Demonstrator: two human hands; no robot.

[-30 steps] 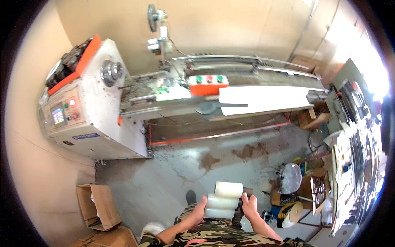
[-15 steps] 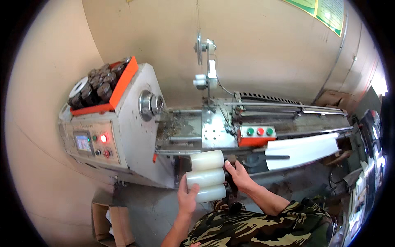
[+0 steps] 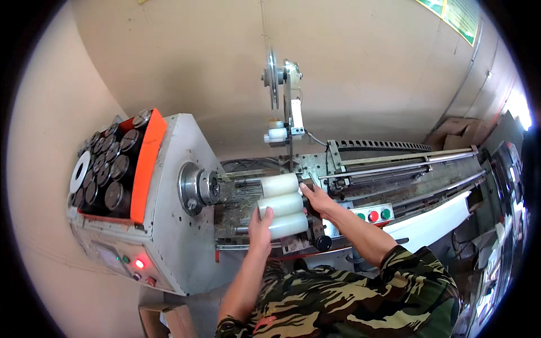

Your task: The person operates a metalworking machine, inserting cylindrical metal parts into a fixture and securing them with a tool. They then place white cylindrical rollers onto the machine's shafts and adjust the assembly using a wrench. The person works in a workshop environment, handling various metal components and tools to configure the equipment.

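Three thick, milky-white rollers (image 3: 282,204) lie side by side on one dark metal bracket (image 3: 316,228) with a black knob (image 3: 323,243). My left hand (image 3: 260,231) holds the rollers at their left ends, its thumb on top and its other fingers mostly hidden. At the right end, my right hand (image 3: 319,200) grips the bracket beside the uppermost roller. The roller assembly is over the bed (image 3: 231,217) of a lathe-like machine, right of its round steel chuck (image 3: 198,188). Whether it touches the bed or carriage, I cannot tell.
An orange-edged tray (image 3: 147,166) of dark cylinders tops the machine's headstock (image 3: 186,141). A post with a pulley (image 3: 273,79) stands behind the rollers. Under my right forearm is a box of push buttons (image 3: 373,216). A white sheet (image 3: 431,225) lies right; a cardboard box (image 3: 169,321) sits lower left.
Both hands have carried the roller assembly forward, from in front of the machine to over its bed. The view has shifted, with the headstock now nearer and the tray seen more from above.
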